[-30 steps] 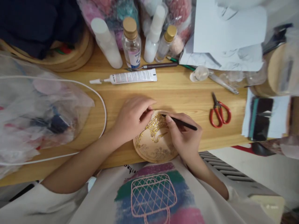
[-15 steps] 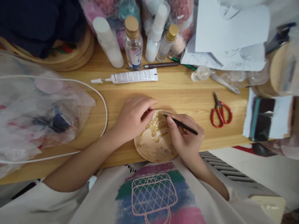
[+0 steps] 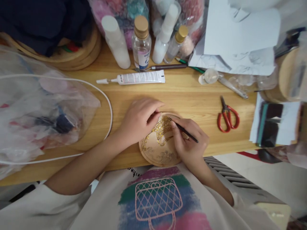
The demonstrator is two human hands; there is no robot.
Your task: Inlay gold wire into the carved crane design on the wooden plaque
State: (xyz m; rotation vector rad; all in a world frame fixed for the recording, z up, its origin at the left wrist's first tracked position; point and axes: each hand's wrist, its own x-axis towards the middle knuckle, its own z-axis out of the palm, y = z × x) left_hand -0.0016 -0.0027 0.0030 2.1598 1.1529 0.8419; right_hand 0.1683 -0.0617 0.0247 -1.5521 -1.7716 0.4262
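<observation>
1. I saw the black tool swing to a different slant within the last half-second, clamped in the right hand, tip still at the gold pattern on the disc; I judged work continued there.
2. The left hand lay over the disc's left rim; I couldn't tell whether its fingers pinched anything.
3. Beyond the disc, a clear bottle held what looked like purplish liquid; left of the disc, a bag held unidentifiable items.
</observation>
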